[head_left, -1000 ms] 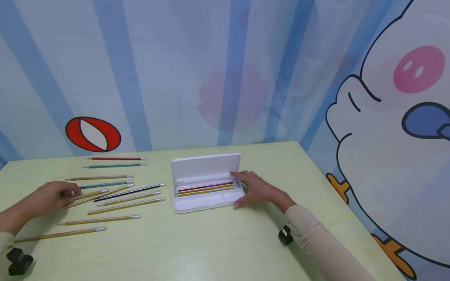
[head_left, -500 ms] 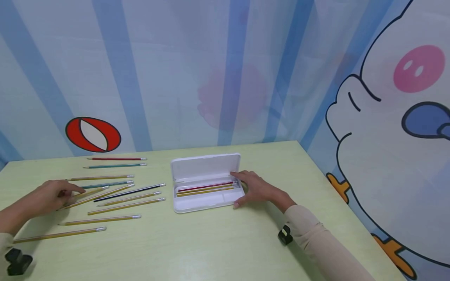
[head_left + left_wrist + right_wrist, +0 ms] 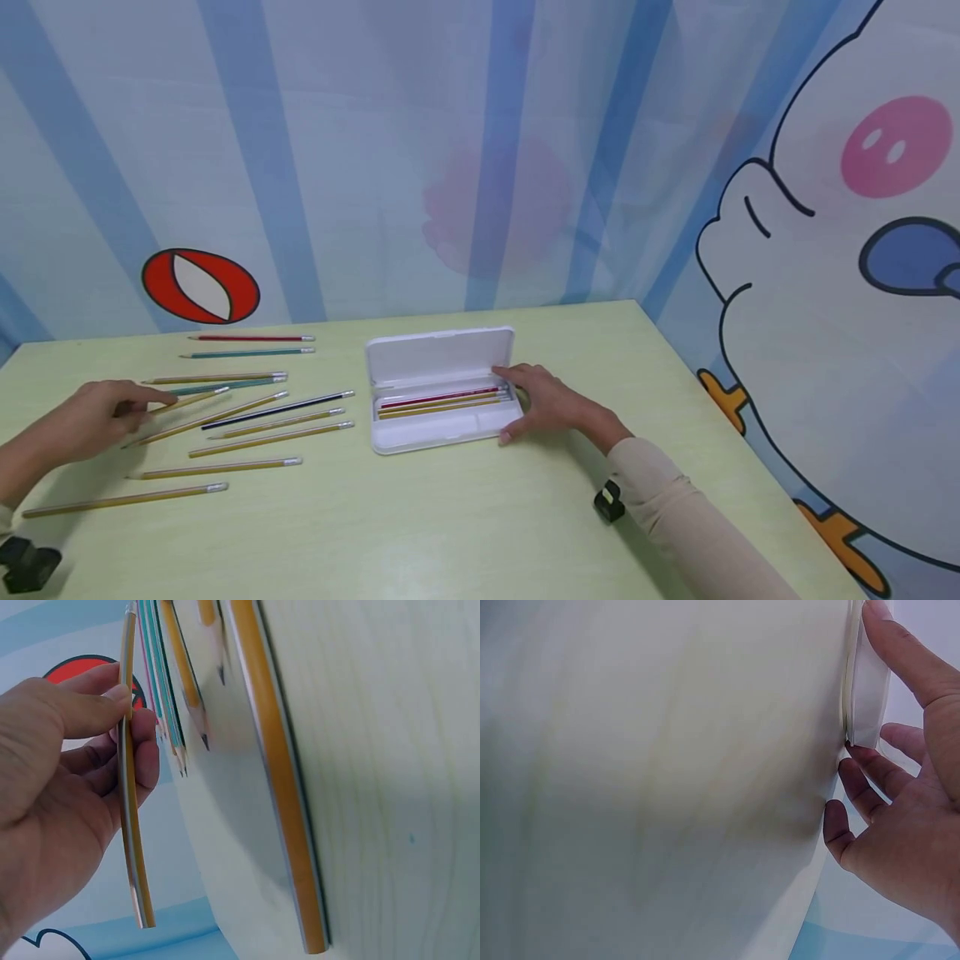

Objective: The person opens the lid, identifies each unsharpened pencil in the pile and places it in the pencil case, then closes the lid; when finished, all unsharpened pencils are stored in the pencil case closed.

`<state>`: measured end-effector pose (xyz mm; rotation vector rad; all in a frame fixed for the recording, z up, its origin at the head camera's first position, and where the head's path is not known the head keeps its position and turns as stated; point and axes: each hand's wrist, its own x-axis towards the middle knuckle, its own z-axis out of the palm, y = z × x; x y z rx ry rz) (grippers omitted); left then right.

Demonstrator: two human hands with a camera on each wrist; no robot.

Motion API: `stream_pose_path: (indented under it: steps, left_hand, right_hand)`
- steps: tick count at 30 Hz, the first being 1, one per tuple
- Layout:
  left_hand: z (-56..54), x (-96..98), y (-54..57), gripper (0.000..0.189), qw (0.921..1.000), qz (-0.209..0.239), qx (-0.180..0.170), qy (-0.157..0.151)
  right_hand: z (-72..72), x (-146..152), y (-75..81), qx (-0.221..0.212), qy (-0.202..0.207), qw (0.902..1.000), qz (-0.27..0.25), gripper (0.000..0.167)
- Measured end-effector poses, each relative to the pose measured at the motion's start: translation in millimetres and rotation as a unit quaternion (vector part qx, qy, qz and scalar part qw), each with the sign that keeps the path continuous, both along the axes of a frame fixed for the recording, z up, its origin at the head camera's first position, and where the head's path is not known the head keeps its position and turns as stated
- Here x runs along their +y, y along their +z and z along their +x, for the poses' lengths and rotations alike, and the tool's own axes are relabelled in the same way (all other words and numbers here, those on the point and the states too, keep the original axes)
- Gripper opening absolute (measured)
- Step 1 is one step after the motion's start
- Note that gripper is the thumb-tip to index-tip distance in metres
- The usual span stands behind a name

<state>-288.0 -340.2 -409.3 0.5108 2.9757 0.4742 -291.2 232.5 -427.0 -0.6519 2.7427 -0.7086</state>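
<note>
My left hand [image 3: 90, 421] pinches a yellow pencil [image 3: 129, 795] between thumb and fingers, over the left side of the table. In the left wrist view the pencil is held off the tabletop, its flat unsharpened end downward in the picture. A white pencil case [image 3: 438, 358] lies open at mid-table, its lid tipped back. Inside are a red pencil [image 3: 412, 401] and yellow pencils [image 3: 442, 406]. My right hand [image 3: 551, 404] grips the case's right end, thumb at the front corner and fingers toward the lid.
Several loose pencils lie left of the case: a red pencil [image 3: 251, 338] and a teal pencil [image 3: 247, 353] at the back, a black pencil [image 3: 277, 410] among yellow ones, and a yellow pencil [image 3: 127, 500] nearest the front. A printed curtain [image 3: 390, 167] hangs behind the table.
My left hand has shifted slightly back, raising the pinched yellow pencil away from the pencil beside it. A teal pencil beyond it has shifted against a yellow one. My right hand stays still.
</note>
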Motion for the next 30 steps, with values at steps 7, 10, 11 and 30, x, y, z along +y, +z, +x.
stream_pose_path:
  steps: [7,10,11,30]
  left_hand:
    - [4.2,11.5,8.1,0.033,0.9995,0.029,-0.006,-0.004]
    - [5.2,20.2,13.4,0.035,0.999,0.041,-0.013,-0.012]
    - [5.6,23.8,15.1,0.035,0.999,0.041,-0.015,-0.011]
    - [14.8,79.9,38.9,0.035,0.9903,0.101,0.012,-0.095]
  right_hand:
    - [-0.2,0,0.3,0.003,0.001,1.0,0.001,0.104]
    - [0.0,0,0.7,0.005,0.002,1.0,0.0,0.104]
    - [0.1,-1,0.6,0.005,0.002,1.0,0.0,0.104]
    - [-0.5,0,-1.0,0.0,-0.005,1.0,0.004,0.104]
